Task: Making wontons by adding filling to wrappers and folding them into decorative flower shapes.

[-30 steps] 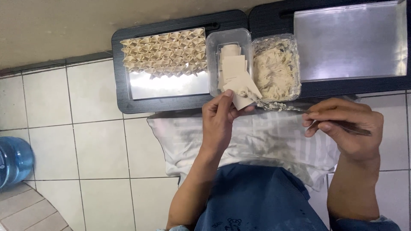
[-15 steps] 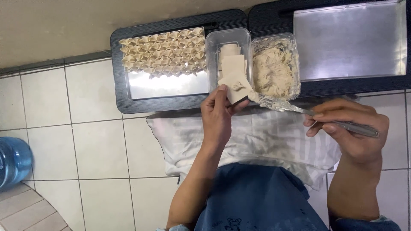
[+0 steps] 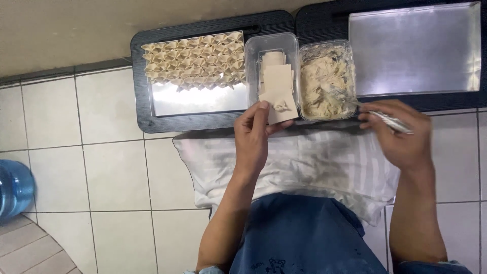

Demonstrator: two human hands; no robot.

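Nearby, hands grip: left hand [image 3: 253, 133] a filled wrapper [image 3: 278, 104], right hand [image 3: 401, 133] a spoon [image 3: 378, 114] beside the filling tub [image 3: 324, 81].

White tiled floor [image 3: 91, 167], two black trays [image 3: 152, 109] side by side, blue water bottle [image 3: 12, 187] at left edge

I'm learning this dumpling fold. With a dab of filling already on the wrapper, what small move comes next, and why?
Probably fold the wrapper shut over its filling dab. The left hand holds it flat, and the right hand has the spoon at the filling tub, clear of the wrapper.
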